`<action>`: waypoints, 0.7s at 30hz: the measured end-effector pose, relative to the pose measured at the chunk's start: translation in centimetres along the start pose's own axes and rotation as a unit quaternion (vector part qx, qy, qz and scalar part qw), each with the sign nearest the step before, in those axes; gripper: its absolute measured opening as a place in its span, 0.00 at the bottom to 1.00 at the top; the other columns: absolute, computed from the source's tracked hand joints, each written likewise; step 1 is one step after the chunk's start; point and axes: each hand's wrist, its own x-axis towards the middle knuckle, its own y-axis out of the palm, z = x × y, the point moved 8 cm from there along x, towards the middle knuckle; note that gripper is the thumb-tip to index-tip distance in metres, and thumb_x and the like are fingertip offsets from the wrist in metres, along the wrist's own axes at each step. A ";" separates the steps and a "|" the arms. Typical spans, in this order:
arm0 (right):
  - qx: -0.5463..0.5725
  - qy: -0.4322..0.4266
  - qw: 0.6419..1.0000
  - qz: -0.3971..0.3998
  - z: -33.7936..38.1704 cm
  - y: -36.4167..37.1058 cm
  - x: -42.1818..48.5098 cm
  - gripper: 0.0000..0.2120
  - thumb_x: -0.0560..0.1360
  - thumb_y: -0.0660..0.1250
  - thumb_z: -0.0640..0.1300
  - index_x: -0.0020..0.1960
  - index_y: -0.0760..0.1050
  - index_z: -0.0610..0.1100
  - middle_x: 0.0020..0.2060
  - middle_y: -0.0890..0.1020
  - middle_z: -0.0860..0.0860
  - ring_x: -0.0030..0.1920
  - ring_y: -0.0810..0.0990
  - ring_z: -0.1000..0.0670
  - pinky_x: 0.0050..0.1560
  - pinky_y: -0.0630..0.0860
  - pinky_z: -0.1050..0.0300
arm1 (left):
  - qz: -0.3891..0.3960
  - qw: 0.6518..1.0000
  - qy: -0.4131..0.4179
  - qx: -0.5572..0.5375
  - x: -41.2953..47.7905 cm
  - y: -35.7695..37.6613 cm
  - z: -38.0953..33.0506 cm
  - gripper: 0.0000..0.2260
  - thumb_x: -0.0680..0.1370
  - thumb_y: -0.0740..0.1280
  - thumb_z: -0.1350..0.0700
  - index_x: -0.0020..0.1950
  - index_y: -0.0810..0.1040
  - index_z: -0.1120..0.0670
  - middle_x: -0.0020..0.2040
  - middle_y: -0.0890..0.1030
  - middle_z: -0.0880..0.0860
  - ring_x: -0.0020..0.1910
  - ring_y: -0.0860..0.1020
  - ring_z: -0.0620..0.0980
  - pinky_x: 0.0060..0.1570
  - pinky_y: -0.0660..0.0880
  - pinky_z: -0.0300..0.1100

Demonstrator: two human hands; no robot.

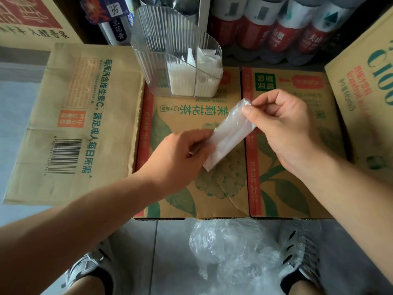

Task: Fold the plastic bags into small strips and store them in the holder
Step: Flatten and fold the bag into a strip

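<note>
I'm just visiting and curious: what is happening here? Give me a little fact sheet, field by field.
activity: folding a plastic bag for storage
strip: translucent, flattened, held slanted above the cardboard boxes
left hand: grips the strip's lower end
right hand: pinches its upper end
holder: clear, ribbed, divided, standing at the boxes' far edge
stored: white folded bags in the holder
waiting: crumpled bags on the floor between the shoes

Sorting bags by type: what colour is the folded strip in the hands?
The strip is translucent white; head view.
</note>
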 end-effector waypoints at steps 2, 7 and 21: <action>0.017 -0.001 1.000 0.001 0.2 0.0 -0.1 0.08 0.75 0.74 0.34 0.49 0.78 0.44 0.36 0.83 0.53 0.39 0.81 0.55 0.43 0.79 0.61 | 0.013 1.000 0.011 0.021 -0.2 0.2 -0.1 0.06 0.81 0.66 0.60 0.52 0.83 0.54 0.38 0.81 0.54 0.33 0.71 0.44 0.40 0.73 0.48; 0.147 0.147 0.977 0.050 -1.5 1.1 -1.3 0.21 0.68 0.75 0.42 0.60 0.77 0.41 0.48 0.82 0.44 0.44 0.82 0.52 0.39 0.80 0.60 | -0.013 1.000 0.002 -0.012 0.4 -0.8 0.3 0.09 0.81 0.65 0.60 0.55 0.81 0.48 0.43 0.82 0.58 0.37 0.71 0.44 0.41 0.77 0.53; 0.209 0.201 0.951 0.103 -1.4 2.2 -2.0 0.07 0.69 0.72 0.45 0.47 0.81 0.47 0.42 0.84 0.50 0.40 0.80 0.54 0.38 0.76 0.61 | -0.033 0.994 0.101 0.031 0.2 -1.0 -1.0 0.14 0.80 0.66 0.63 0.63 0.83 0.52 0.41 0.78 0.47 0.39 0.76 0.41 0.41 0.71 0.32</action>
